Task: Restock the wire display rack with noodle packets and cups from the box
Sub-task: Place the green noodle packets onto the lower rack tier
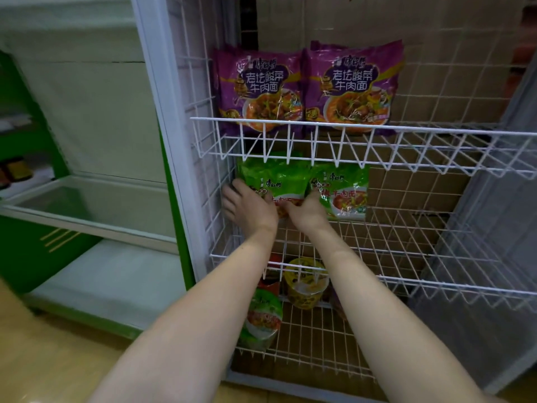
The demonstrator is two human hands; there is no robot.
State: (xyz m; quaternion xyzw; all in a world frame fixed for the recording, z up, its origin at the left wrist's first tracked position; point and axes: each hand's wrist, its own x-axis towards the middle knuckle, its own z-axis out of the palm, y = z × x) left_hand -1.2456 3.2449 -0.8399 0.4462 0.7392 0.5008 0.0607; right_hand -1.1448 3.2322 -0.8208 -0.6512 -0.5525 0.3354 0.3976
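Note:
The white wire rack (406, 132) has three shelves in view. Two purple noodle packets (261, 88) (353, 85) stand on the top shelf. On the middle shelf stand two green noodle packets (276, 178) (344, 190). My left hand (247, 206) holds the left green packet by its left edge. My right hand (308, 212) grips the same packet at its lower right, between the two green packets. On the bottom shelf a green noodle cup (261, 315) lies tilted beside a yellow cup (305, 283). The box is not in view.
The rack's right half holds nothing on any of its shelves (421, 237). A green and white chest freezer (87, 210) stands to the left, close against the rack's frame. Wooden floor (43, 359) lies below.

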